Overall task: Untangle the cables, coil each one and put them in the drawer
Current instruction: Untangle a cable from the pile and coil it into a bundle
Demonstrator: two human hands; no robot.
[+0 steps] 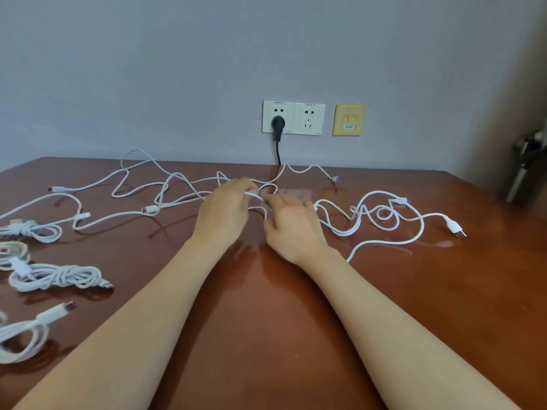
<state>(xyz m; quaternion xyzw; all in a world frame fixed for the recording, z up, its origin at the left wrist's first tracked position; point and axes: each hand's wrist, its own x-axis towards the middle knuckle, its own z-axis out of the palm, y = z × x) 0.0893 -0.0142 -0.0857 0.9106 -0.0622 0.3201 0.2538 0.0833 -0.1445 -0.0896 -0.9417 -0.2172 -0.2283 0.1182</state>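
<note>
Two hands meet mid-tangle, where the cables (189, 199) sprawl left to right across the bench (266, 321). The left hand (225, 211) has its grip clamped on one strand (259, 197). The right hand (293, 226) touches it just beside, but whether it pinches cannot be told. Loose loops lie nearer the right hand, so drawing rightward looks apt. No drawer shows.

The left edge crops coiled cables (20, 335); the hands (225, 211) (293, 226) cover where tangled cables (165, 199) cross.
</note>
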